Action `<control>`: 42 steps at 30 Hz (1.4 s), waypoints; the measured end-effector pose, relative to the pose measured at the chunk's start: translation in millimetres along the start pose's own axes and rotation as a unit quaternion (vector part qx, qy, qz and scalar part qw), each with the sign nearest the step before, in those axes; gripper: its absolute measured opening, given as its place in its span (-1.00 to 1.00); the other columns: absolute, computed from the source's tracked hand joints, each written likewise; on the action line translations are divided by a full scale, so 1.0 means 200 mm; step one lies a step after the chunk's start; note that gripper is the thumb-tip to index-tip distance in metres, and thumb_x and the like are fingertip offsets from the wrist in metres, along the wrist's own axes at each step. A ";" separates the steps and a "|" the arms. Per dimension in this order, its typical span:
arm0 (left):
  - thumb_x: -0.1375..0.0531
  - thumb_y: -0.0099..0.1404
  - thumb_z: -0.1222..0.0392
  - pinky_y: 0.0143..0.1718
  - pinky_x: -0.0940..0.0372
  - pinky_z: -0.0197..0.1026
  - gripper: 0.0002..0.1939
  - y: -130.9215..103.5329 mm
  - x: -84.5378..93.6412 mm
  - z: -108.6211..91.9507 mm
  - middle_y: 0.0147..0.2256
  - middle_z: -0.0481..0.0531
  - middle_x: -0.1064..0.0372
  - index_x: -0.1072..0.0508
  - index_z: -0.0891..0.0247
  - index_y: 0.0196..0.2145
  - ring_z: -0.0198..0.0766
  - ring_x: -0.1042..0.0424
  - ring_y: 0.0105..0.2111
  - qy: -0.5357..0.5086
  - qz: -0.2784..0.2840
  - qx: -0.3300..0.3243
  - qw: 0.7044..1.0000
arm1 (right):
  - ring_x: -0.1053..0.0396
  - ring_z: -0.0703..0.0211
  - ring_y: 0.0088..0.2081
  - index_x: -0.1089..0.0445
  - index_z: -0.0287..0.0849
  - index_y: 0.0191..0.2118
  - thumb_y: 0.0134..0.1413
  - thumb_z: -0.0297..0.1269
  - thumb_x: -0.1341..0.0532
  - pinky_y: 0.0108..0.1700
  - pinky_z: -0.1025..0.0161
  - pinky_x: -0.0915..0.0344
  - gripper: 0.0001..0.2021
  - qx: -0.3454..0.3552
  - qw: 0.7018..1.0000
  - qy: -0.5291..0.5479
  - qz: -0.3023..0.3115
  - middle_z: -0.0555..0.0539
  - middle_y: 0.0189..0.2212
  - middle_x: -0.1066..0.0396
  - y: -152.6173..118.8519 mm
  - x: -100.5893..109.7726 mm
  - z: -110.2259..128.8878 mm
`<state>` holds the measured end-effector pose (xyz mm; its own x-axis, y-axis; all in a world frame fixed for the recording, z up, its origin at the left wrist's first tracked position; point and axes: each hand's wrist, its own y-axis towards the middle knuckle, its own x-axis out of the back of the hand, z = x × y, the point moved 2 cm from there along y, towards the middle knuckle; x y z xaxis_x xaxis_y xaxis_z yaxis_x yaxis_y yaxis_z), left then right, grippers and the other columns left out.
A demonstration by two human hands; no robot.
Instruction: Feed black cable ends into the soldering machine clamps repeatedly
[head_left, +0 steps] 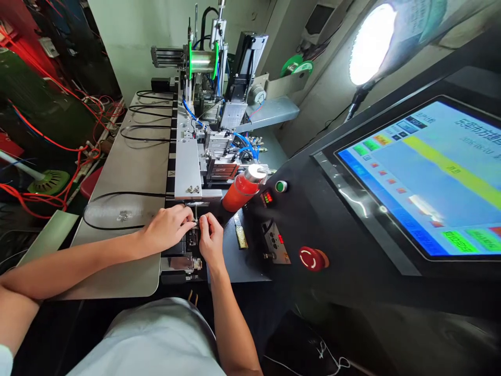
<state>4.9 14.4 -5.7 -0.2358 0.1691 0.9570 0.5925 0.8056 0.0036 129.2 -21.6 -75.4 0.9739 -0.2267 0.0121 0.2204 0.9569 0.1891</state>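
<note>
My left hand (pixel 170 227) reaches in from the left over the metal table, its thumb and fingers pinched together at a small fixture (pixel 191 237) on the near end of the machine's track. Close beside it, my right hand (pixel 211 240) is closed too, thumb against curled fingers, at the fixture's right side. Whatever the fingertips hold is too small and covered to make out. A looped black cable (pixel 104 227) lies on the table and runs under my left wrist; its end there is hidden.
More looped black cables (pixel 143 138) lie along the metal table (pixel 117 172), ends at the track. A red bottle (pixel 240 190) stands right of the track, before a wire spool (pixel 202 61). Rightward are a red stop button (pixel 313 258), a lit touchscreen (pixel 438 177) and a lamp (pixel 371 44).
</note>
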 end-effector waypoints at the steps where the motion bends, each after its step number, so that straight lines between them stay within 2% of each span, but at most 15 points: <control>1: -0.15 0.34 0.22 -0.41 -0.18 -0.30 -0.86 -0.02 0.00 0.00 -0.32 0.00 -0.43 -0.49 0.28 -0.22 -0.28 -0.44 -0.38 0.016 -0.030 -0.020 0.999 | 0.02 0.32 -0.51 -0.05 -0.11 -0.51 0.26 -0.16 0.00 -0.45 0.32 0.03 -0.69 -0.002 1.000 0.004 -0.001 0.13 -0.57 0.03 0.00 0.00 0.00; 3: -0.13 0.36 0.24 -0.44 -0.20 -0.32 -0.84 -0.05 0.00 0.01 -0.24 -0.03 -0.44 -0.49 0.22 -0.16 -0.33 -0.45 -0.39 0.048 -0.079 -0.074 0.993 | 0.03 0.32 -0.51 -0.05 -0.11 -0.51 0.26 -0.16 0.00 -0.46 0.32 0.03 -0.69 -0.005 1.000 0.009 0.001 0.13 -0.57 0.04 0.00 0.00 0.00; 6: -0.07 0.38 0.32 -0.46 -0.20 -0.35 -0.78 -0.09 0.00 0.01 -0.24 -0.10 -0.45 -0.50 0.14 -0.16 -0.40 -0.44 -0.40 0.097 -0.111 -0.153 0.977 | 0.03 0.32 -0.52 -0.04 -0.11 -0.51 0.26 -0.16 0.00 -0.46 0.32 0.03 -0.68 -0.009 1.000 0.011 0.001 0.13 -0.58 0.04 0.00 0.00 0.00; 12: -0.01 0.35 0.42 -0.42 -0.27 -0.29 -0.73 -0.08 -0.05 0.01 -0.28 0.02 -0.48 -0.50 0.29 -0.21 -0.32 -0.40 -0.40 0.212 -0.123 -0.258 0.935 | 0.04 0.33 -0.52 -0.02 -0.11 -0.52 0.26 -0.15 -0.01 -0.47 0.33 0.03 -0.67 -0.023 1.000 0.018 -0.010 0.14 -0.58 0.06 -0.01 -0.01 -0.03; 15: -0.02 0.34 0.43 -0.43 -0.27 -0.30 -0.72 -0.07 -0.03 0.02 -0.25 0.02 -0.46 -0.48 0.25 -0.15 -0.33 -0.41 -0.38 0.200 -0.083 -0.239 0.947 | 0.03 0.33 -0.53 0.00 -0.10 -0.52 0.28 -0.15 0.01 -0.48 0.34 0.02 -0.66 -0.030 0.999 -0.021 -0.022 0.14 -0.58 0.05 -0.01 0.02 -0.03; 17: -0.04 0.36 0.39 -0.41 -0.28 -0.32 -0.73 -0.07 0.01 0.03 -0.21 -0.02 -0.44 -0.45 0.20 -0.08 -0.34 -0.44 -0.35 0.158 -0.043 -0.196 0.967 | 0.00 0.32 -0.54 -0.02 -0.10 -0.51 0.30 -0.19 0.04 -0.47 0.33 0.00 -0.68 -0.007 0.994 -0.101 -0.038 0.13 -0.59 0.01 -0.02 0.07 -0.01; 19: -0.06 0.38 0.31 -0.42 -0.29 -0.30 -0.79 -0.07 0.06 0.03 -0.20 -0.03 -0.41 -0.41 0.21 -0.07 -0.32 -0.47 -0.36 0.132 0.000 -0.141 0.981 | -0.08 0.29 -0.52 -0.12 -0.12 -0.47 0.30 -0.28 0.05 -0.44 0.32 -0.05 -0.73 0.042 0.977 -0.207 -0.032 0.09 -0.57 -0.09 -0.03 0.12 0.03; 22: -0.04 0.40 0.25 -0.46 -0.29 -0.23 -0.84 -0.07 0.10 0.03 -0.24 -0.01 -0.38 -0.39 0.26 -0.15 -0.26 -0.47 -0.42 0.149 0.057 -0.091 0.983 | -0.26 0.20 -0.38 -0.31 -0.17 -0.23 0.21 -0.45 0.05 -0.34 0.29 -0.16 -0.79 0.122 0.932 -0.339 0.033 -0.04 -0.40 -0.31 -0.04 0.16 0.10; 25: 0.01 0.43 0.25 -0.47 -0.28 -0.21 -0.82 -0.07 0.11 0.02 -0.27 -0.01 -0.36 -0.39 0.25 -0.21 -0.23 -0.47 -0.43 0.178 0.085 -0.085 0.977 | -0.32 0.13 -0.26 -0.35 -0.19 -0.06 0.07 -0.57 0.03 -0.27 0.26 -0.23 -0.63 0.156 0.896 -0.410 0.073 -0.12 -0.26 -0.37 -0.06 0.15 0.13; 28: 0.02 0.43 0.26 -0.47 -0.26 -0.23 -0.81 -0.07 0.10 0.01 -0.29 0.00 -0.36 -0.39 0.26 -0.23 -0.23 -0.47 -0.42 0.190 0.092 -0.083 0.974 | -0.34 0.11 -0.26 -0.39 -0.19 -0.14 0.00 -0.60 0.02 -0.27 0.26 -0.26 -0.63 0.165 0.884 -0.431 0.077 -0.13 -0.27 -0.39 -0.06 0.13 0.13; 30: 0.01 0.43 0.27 -0.48 -0.25 -0.25 -0.81 -0.07 0.09 0.01 -0.30 0.00 -0.35 -0.39 0.27 -0.24 -0.24 -0.47 -0.43 0.193 0.092 -0.087 0.973 | -0.35 0.12 -0.26 -0.40 -0.19 -0.16 0.04 -0.59 0.02 -0.27 0.27 -0.27 -0.66 0.169 0.885 -0.428 0.073 -0.13 -0.27 -0.39 -0.06 0.12 0.12; 32: 0.01 0.42 0.29 -0.50 -0.24 -0.27 -0.82 -0.08 0.09 0.02 -0.30 0.00 -0.35 -0.39 0.27 -0.24 -0.26 -0.47 -0.44 0.198 0.088 -0.094 0.972 | -0.37 0.13 -0.27 -0.39 -0.20 -0.13 0.13 -0.55 0.02 -0.27 0.27 -0.29 -0.69 0.175 0.887 -0.423 0.051 -0.14 -0.27 -0.40 -0.06 0.14 0.12; 35: 0.00 0.41 0.33 -0.51 -0.22 -0.28 -0.82 -0.08 0.09 0.02 -0.31 0.00 -0.35 -0.38 0.28 -0.26 -0.28 -0.46 -0.45 0.208 0.085 -0.099 0.969 | -0.39 0.15 -0.26 -0.37 -0.21 -0.09 0.24 -0.47 0.01 -0.27 0.26 -0.31 -0.75 0.192 0.891 -0.411 -0.036 -0.15 -0.28 -0.41 -0.10 0.19 0.18; 39: -0.01 0.37 0.38 -0.54 -0.20 -0.30 -0.83 -0.09 0.09 0.02 -0.33 0.01 -0.34 -0.37 0.28 -0.28 -0.29 -0.45 -0.47 0.215 0.073 -0.108 0.968 | -0.42 0.20 -0.32 -0.36 -0.19 -0.13 0.24 -0.48 -0.06 -0.32 0.30 -0.30 -0.82 0.216 0.884 -0.378 -0.169 -0.11 -0.34 -0.45 -0.21 0.27 0.31; 42: -0.02 0.34 0.40 -0.56 -0.17 -0.31 -0.84 -0.09 0.09 0.02 -0.34 0.00 -0.34 -0.37 0.29 -0.30 -0.31 -0.44 -0.49 0.213 0.057 -0.122 0.968 | -0.41 0.25 -0.47 -0.40 -0.16 -0.17 0.22 -0.46 -0.13 -0.40 0.33 -0.28 -0.85 0.197 0.873 -0.383 -0.229 -0.05 -0.45 -0.46 -0.30 0.31 0.38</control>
<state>-12.5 6.0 10.2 0.1494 -0.0419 0.9879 0.7722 0.6290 -0.0900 172.6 -107.8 -11.0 0.4333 -0.7688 0.4704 0.3945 0.6310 0.6680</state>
